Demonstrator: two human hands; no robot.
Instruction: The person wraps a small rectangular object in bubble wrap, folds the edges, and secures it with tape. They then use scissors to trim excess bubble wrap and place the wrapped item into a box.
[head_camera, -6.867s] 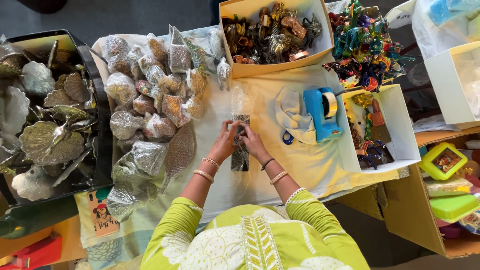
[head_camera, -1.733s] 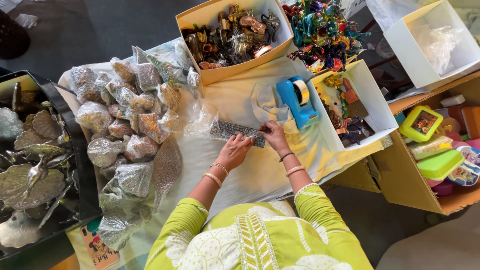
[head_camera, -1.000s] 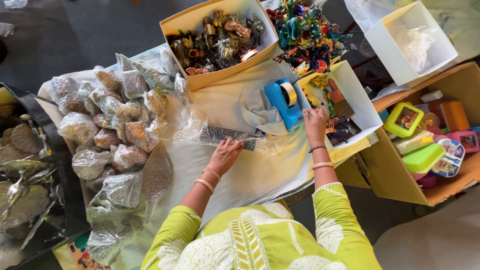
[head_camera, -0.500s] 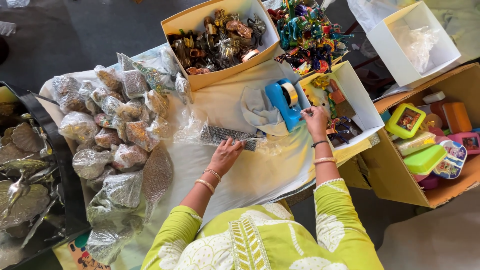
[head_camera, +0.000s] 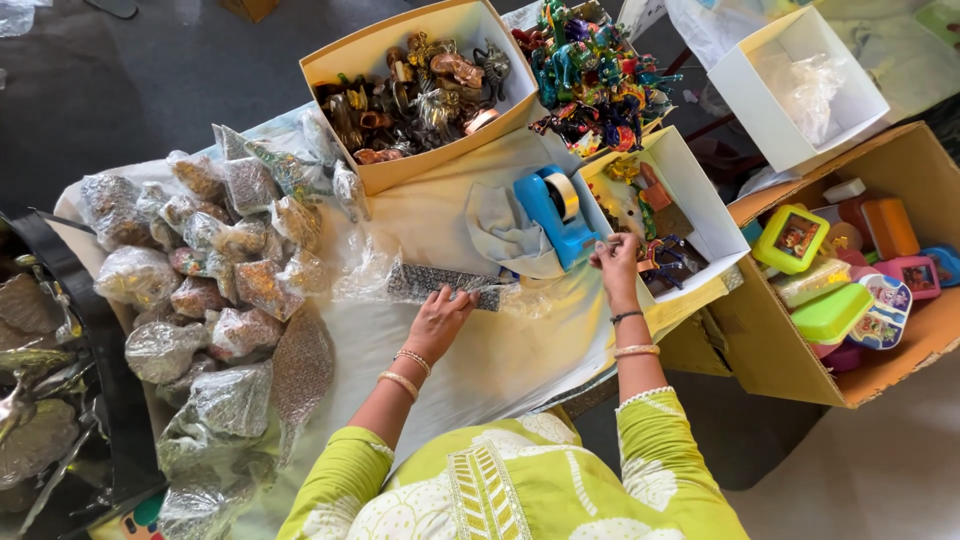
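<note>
On the cloth-covered table (head_camera: 500, 370), the left hand (head_camera: 437, 322) is pressing down on a long, flat packet (head_camera: 440, 284) wrapped in clear plastic, fingers spread and lying loosely over its near edge rather than clenched around it; the packet is lying flat across the middle of the table, just beside a grey cloth (head_camera: 505, 232); the right hand (head_camera: 616, 262) is reaching to the right, fingertips pinched together on what looks like a thin strip of clear tape, though the strip is too faint to be sure of; that hand is hovering just beside the blue tape dispenser (head_camera: 553, 212) and over the edge of a white box (head_camera: 700, 215) of small coloured things; both wrists are wearing bangles; to the left, a heap of plastic-wrapped bundles (head_camera: 215, 290) is lying on the table; farther back, a tan box (head_camera: 345, 68) is holding metallic figurines; at the far right, a brown carton (head_camera: 905, 345) is holding bright plastic boxes.
</note>
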